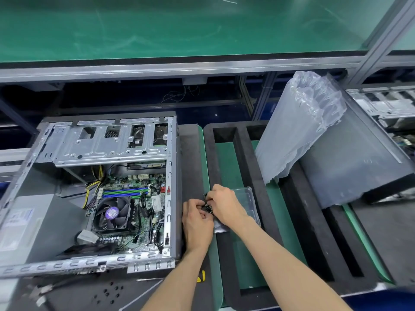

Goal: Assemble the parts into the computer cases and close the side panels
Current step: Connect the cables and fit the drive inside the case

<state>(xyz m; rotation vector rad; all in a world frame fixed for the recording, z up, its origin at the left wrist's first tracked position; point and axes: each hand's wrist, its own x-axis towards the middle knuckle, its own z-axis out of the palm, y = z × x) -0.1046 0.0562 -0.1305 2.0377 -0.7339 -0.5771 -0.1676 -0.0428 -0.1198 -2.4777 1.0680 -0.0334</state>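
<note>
Two hands (pixel 197 217) (pixel 224 204) beside open case (pixel 96 198), bagged panel (pixel 350 167) behind.

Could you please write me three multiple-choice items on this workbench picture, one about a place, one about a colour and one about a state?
1. Where do both hands work?
A. Inside the computer case
B. Just right of the computer case, over a clear plastic tray
C. On the upper green shelf

2. What colour is the round sticker on the cooling fan?
A. Purple
B. Red
C. Yellow

3. How is the side of the computer case?
A. Shut with its panel
B. Open, the board showing
C. Wrapped in plastic

Answers:
1 B: the left hand and right hand pinch a small dark part above the clear plastic tray, beside the computer case.
2 A: the sticker at the hub of the cooling fan is purple.
3 B: the board lies in plain view.
</note>
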